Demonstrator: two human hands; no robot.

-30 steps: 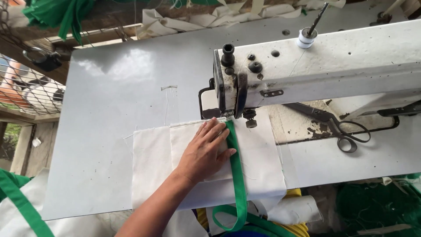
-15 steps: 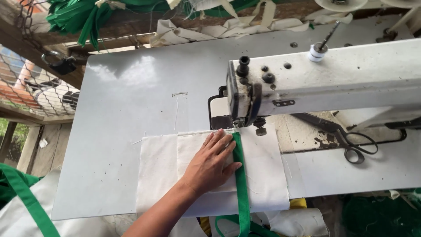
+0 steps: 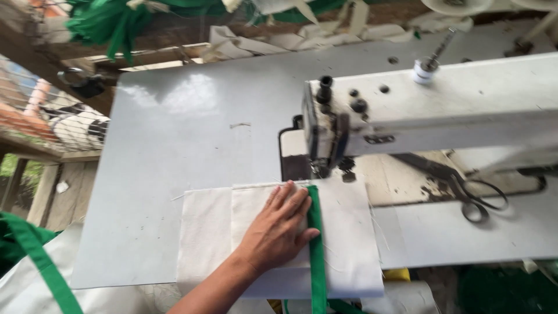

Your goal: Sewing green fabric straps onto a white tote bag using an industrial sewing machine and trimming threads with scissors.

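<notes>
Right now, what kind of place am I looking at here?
Probably a small sewing workshop. A white industrial sewing machine stands on a grey work table, the left hand presses white fabric and a green strap toward its needle, and scissors lie beside it.

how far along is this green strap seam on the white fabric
Done: the green strap is laid lengthwise on the folded white fabric, its top end close under the sewing machine head.
In hand: the left hand lies flat on the fabric, fingertips against the strap's edge.
Left: I can't make out any stitching on the strap, so its visible length, running off the table edge, seems unsewn. The right hand isn't in view.
</notes>
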